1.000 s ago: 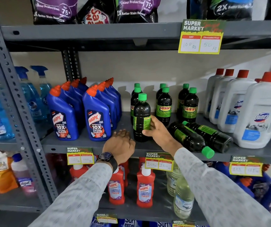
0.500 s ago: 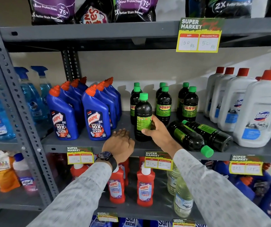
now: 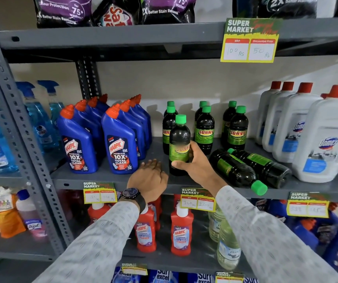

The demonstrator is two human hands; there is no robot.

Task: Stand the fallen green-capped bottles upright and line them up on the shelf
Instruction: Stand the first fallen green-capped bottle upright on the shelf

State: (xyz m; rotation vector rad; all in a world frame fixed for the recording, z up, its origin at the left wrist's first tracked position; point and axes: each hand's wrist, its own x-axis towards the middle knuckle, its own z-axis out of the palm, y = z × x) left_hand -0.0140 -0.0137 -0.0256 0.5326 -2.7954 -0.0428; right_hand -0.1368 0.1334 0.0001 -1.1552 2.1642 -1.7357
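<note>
On the grey middle shelf [image 3: 106, 177] several dark green-capped bottles stand upright in short rows [image 3: 204, 125]. A front bottle [image 3: 179, 137] stands upright at the head of the left row, and my right hand [image 3: 196, 162] is wrapped around its lower half. My left hand [image 3: 148, 178] rests palm down on the shelf just left of that bottle, fingers apart, holding nothing. Two more green-capped bottles lie on their sides to the right: one [image 3: 235, 170] with its cap over the shelf's front edge, the other [image 3: 266, 165] behind it with its cap pointing to the back.
Blue Harpic bottles [image 3: 119, 148] stand close on the left, white red-capped jugs [image 3: 325, 144] on the right. Price tags [image 3: 197, 199] hang from the shelf edge. The upper shelf [image 3: 111, 35] holds detergent bags; red bottles [image 3: 181, 231] and clear bottles stand below.
My right hand has turned the upright front bottle so more of its label faces forward, and shifted it slightly. My left hand stays on the shelf. The two fallen bottles have not moved.
</note>
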